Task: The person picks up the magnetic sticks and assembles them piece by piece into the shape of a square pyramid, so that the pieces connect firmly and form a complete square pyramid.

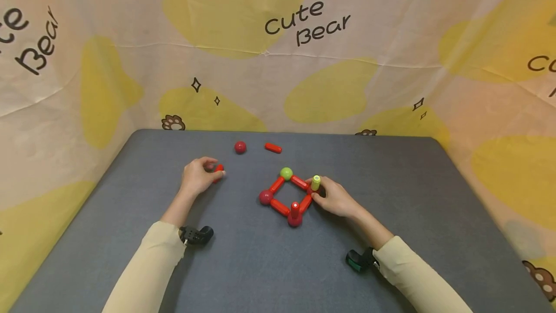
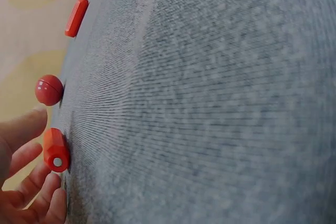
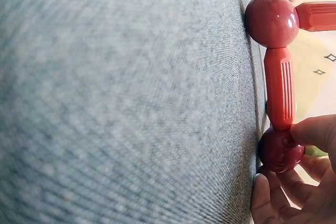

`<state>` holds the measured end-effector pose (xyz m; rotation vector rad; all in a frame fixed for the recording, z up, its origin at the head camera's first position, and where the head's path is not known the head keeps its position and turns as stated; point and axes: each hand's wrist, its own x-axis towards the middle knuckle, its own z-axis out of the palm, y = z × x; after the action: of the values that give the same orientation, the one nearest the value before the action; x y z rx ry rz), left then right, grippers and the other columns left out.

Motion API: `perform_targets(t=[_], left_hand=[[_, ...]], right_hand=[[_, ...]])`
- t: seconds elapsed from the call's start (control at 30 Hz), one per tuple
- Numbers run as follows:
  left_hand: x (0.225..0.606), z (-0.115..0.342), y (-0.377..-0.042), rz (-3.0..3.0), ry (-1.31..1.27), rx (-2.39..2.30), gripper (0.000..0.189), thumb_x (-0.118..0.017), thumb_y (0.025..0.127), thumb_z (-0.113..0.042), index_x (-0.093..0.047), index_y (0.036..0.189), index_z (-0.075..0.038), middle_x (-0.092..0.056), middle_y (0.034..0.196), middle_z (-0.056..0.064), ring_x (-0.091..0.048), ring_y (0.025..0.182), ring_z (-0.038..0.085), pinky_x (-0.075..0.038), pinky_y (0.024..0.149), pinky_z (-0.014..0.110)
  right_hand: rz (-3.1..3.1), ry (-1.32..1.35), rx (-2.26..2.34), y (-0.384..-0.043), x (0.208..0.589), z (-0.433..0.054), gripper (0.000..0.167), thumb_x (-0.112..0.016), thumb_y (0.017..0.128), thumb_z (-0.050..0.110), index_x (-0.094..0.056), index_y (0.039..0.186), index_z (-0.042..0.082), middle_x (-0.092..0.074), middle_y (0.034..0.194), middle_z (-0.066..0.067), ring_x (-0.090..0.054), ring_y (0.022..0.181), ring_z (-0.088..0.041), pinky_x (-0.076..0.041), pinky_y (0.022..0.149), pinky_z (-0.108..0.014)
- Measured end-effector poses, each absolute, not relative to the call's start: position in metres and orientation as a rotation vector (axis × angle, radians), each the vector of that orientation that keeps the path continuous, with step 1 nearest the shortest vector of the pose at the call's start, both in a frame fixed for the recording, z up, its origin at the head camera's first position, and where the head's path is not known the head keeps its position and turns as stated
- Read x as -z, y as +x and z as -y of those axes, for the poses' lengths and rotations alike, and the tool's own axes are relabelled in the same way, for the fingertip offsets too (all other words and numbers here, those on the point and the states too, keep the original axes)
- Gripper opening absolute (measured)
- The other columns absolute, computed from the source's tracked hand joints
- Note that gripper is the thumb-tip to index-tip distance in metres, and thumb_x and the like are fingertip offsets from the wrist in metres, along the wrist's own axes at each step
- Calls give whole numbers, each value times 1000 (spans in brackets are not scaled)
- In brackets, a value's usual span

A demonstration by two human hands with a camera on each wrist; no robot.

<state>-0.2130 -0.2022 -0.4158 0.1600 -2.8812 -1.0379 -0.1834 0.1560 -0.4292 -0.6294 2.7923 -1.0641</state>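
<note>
A four-sided frame of magnetic rods and balls lies on the table. My right hand [image 1: 336,199] pinches the red ball [image 3: 281,153] at its right corner between thumb and fingers; a yellow-green rod [image 1: 316,182] stands up there. On the near red ball [image 1: 295,221] a red rod [image 1: 295,208] stands upright. The other corners are a red ball [image 1: 266,197] at left and a green ball [image 1: 286,173] at the back. Over to the left, my left hand [image 1: 196,176] spreads thumb and fingers around a loose red rod [image 2: 56,148], with a gap showing in the left wrist view.
Toward the back edge of the grey table [image 1: 243,264] lie a loose red ball [image 1: 240,147] and another red rod [image 1: 273,148]. A printed cloth [image 1: 243,91] hangs behind and on both sides.
</note>
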Motion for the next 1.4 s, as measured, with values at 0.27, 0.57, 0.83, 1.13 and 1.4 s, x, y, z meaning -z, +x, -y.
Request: perform_targets(t=[0.27,0.57,0.83,1.13,1.4], left_hand=[[417,205,-212,2947,235,1003,42,-72,77,-30,-63,113,-9,-64,96,12,-58,88,29,-42,66,36],[418,206,-215,2997,215,962,36,-70,80,-25,-64,111,-8,-66,91,10,-59,79,26,-39,58,32],[418,203,-215,2924,85,972,29,-66,82,-21,-65,109,-9,-66,91,11,-59,78,25,-42,61,33],[411,184,-210,2840,-126,1014,34,-62,85,-14,-61,117,-2,-58,96,14,-54,77,23,-40,64,31],[404,167,-199,2758,-231,1164,30,-65,84,-14,-63,113,-6,-62,98,12,-60,81,24,-47,71,36]], right_hand=[[-2788,-601,1066,-184,429,-155,34,-60,85,9,-57,119,6,-59,108,-11,-56,100,-24,-45,87,-43],[-2791,-620,1069,-185,429,-153,34,-61,85,7,-57,118,4,-60,108,-12,-57,100,-24,-45,87,-43],[-2791,-607,1062,-185,429,-153,34,-61,85,7,-57,119,4,-59,109,-12,-57,101,-25,-45,88,-44],[-2796,-607,1053,-184,428,-154,35,-61,85,7,-57,119,5,-60,107,-11,-57,98,-24,-45,86,-43],[-2806,-609,1059,-183,427,-154,34,-60,84,6,-58,118,4,-60,105,-11,-57,96,-24,-45,86,-43]])
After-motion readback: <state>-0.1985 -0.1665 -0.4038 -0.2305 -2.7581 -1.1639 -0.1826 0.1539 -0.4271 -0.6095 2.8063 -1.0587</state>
